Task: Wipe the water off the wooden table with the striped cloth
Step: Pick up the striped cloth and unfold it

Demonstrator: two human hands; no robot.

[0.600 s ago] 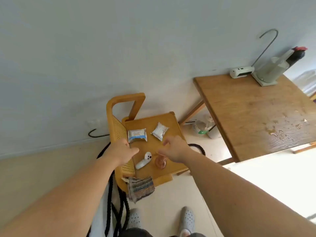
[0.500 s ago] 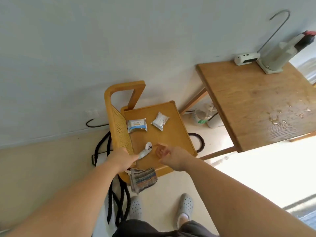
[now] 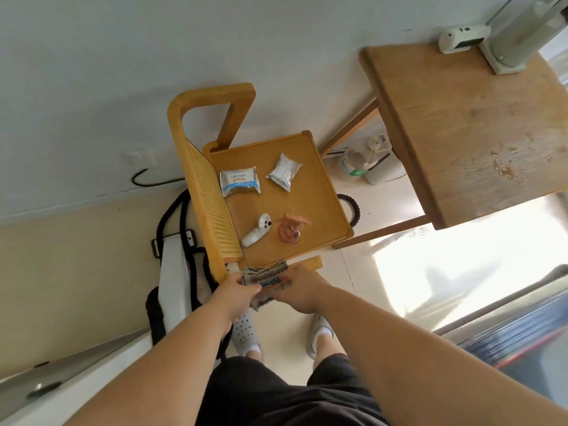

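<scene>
Low in the centre of the frame, the left grip [image 3: 234, 291] and right grip [image 3: 302, 291] both clasp the striped cloth [image 3: 266, 275], which is bunched between them at the near edge of the yellow stand [image 3: 310, 192]. Most fingertips are hidden behind the fabric and the backs of the hands. At the upper right, the wooden tabletop [image 3: 455, 118] runs out of frame, with water [image 3: 504, 169] glinting near its right side. A pale upright appliance [image 3: 510, 35] standing on it is cut off at the top.

Pale wall [image 3: 153, 56]; beige floor [image 3: 76, 256]; yellow cane stand [image 3: 212, 96]; sunlit patch [image 3: 430, 272] right.
</scene>
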